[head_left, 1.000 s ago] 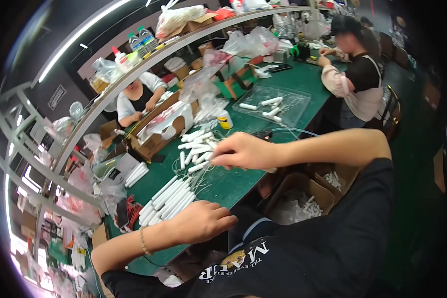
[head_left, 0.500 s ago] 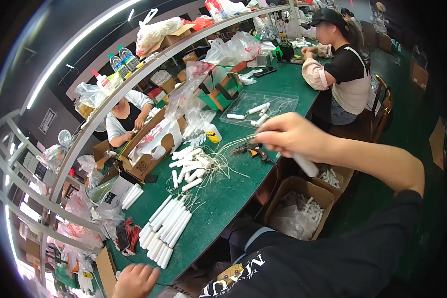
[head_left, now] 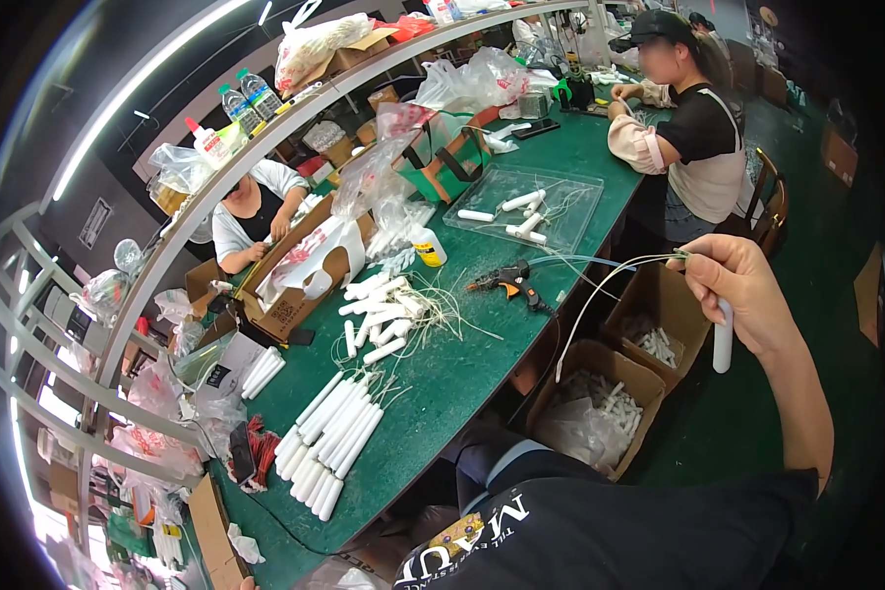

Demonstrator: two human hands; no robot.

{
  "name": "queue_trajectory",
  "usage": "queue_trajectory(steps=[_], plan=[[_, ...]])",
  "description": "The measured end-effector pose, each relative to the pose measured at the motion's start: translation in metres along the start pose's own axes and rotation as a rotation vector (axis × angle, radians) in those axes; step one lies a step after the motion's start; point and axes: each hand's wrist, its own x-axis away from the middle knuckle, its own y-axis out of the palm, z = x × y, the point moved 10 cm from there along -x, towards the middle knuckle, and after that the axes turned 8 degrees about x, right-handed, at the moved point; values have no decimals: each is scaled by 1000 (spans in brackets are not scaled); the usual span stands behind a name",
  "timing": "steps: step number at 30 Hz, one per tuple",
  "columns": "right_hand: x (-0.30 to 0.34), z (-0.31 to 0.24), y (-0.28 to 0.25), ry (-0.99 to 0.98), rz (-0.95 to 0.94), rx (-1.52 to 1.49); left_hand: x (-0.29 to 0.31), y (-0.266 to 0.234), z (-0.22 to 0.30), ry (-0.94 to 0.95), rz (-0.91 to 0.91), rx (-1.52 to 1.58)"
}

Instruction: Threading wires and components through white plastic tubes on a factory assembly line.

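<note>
At frame right, the right hand (head_left: 726,285) clamps a white tube (head_left: 723,339) and pale cord (head_left: 586,305). Lower left, the left hand (head_left: 249,584) barely shows; its grip is unclear.

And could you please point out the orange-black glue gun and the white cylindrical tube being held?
Orange-black glue gun (head_left: 504,276), head view: its body.
White cylindrical tube (head_left: 723,339), head view: its exposed middle.

1 table (head_left: 433,398). On it: 1 glue gun (head_left: 511,280), 1 tray (head_left: 580,202). Below: 2 boxes (head_left: 685,307). Above: 2 clear bottles (head_left: 259,95). Beside: 1 held tube (head_left: 724,342).
</note>
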Motion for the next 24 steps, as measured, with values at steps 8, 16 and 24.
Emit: queue_trajectory(steps=[8, 16, 24], plan=[[5, -7, -9, -37, 51, 13, 12, 8, -12, -101, -79, 23], [6, -16, -14, -102, 67, 15, 12, 7, -12, -78, -49, 5], [-2, -16, -11, -121, 69, 9, 9, 3, -10, -93, 57, -73]])
